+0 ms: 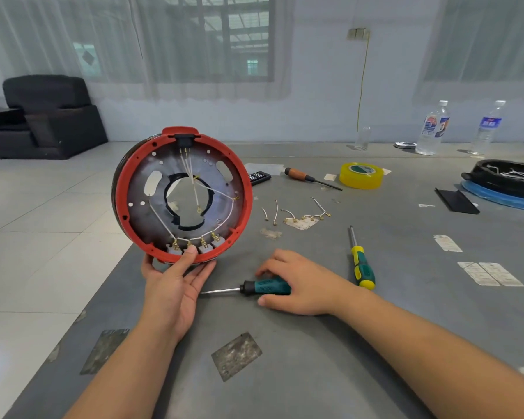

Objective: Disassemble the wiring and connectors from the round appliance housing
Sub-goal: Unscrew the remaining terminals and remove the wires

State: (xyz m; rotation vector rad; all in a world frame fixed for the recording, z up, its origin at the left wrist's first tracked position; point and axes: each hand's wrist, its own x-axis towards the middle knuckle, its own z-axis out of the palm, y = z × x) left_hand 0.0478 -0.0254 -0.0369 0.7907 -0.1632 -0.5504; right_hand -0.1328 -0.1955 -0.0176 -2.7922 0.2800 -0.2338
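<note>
At the far left, our left hand [176,276] holds the housing [182,195] upright by its bottom rim, its open side facing us: the thumb presses the near edge and the fingers wrap underneath, so this grip is clamped on the housing, which stands on the near-left edge of the worktop [300,373]. Just above the thumb sit four connectors [194,244] in a row, with white wires [191,173] running from them up across the metal plate to a black socket [183,140] at the rim's far side. We judge the job partly done. Those wires and connectors are still fitted.

To the right of that grip, our right hand [300,282] lies palm down on the worktop, fingers curled around the handle of a teal screwdriver [254,288] whose shaft points back towards the left palm. This grip is closing on the handle, and the tool still rests flat, not lifted. The forearm reaches in from lower right, wrist low.

Beyond the right hand lie short wire pieces [294,213], already off, we judge. Just right of the hand lies a yellow screwdriver [362,264]. Farther off are a tape roll [361,175], and at the far right a black tray [502,176] with more white wire in it.

What remains, we judge: freeing the four connectors and the socket leads.
</note>
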